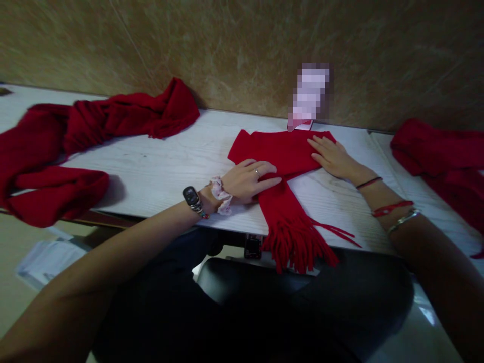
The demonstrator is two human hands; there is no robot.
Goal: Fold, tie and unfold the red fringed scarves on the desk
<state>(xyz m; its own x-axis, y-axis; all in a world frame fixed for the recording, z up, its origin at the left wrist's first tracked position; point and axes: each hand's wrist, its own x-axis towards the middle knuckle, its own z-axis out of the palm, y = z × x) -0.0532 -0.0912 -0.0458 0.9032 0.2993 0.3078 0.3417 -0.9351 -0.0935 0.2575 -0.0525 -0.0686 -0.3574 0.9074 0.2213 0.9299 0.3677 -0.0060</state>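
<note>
A red scarf (278, 148) lies partly folded on the white table, its fringed end (298, 242) hanging over the front edge toward my lap. My left hand (251, 179) rests on the scarf where the fringed tail meets the folded part, fingers stretched to the right. Flat on the folded part's right end lies my right hand (330, 156), its fingers extended and pointing left. Neither hand grips the cloth. What lies under the left palm is hidden.
Another red scarf (124, 118) lies crumpled along the table's left side. More red cloth (446, 151) is heaped at the right. A blurred-out upright object (310, 96) leans by the wall (234, 55) behind the scarf. The white table (170, 166) ends just before my lap.
</note>
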